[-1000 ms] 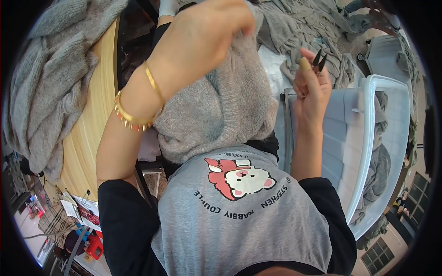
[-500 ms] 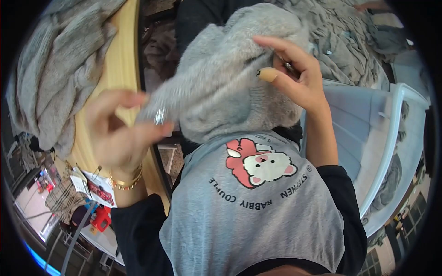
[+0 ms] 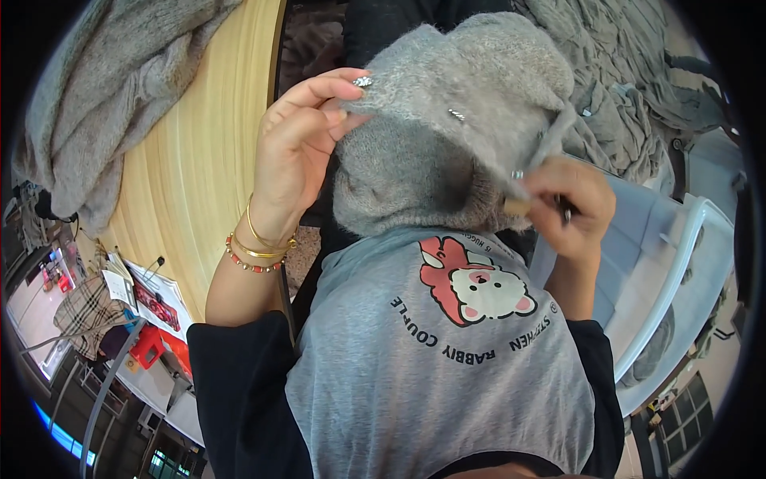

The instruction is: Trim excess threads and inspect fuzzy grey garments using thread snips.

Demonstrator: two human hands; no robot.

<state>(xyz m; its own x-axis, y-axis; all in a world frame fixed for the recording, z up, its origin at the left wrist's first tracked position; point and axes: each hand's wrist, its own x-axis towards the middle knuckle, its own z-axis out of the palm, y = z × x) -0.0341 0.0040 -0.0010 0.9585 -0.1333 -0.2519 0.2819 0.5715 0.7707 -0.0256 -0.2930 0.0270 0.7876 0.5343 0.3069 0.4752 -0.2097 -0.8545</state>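
Note:
A fuzzy grey knit garment is bunched on my lap, with one edge lifted and stretched between my hands. My left hand pinches that edge at its left end, beside a shiny silver button. Another silver button shows midway along the strip. At the right end, my right hand is closed on the edge, next to a further shiny piece. A tan cover appears on the right thumb. Something small and metallic shows at that hand; blur hides its kind.
To the left is a wooden tabletop carrying another grey knit piece. Papers lie at its near end. A pale blue plastic bin stands at right, with grey fabric inside. More grey garments are heaped at the far right.
My left hand has risen and moved right to the garment's upper edge. The right hand has gone lower and right, closing on the edge. The strip now slopes down rightward, showing several silver pieces.

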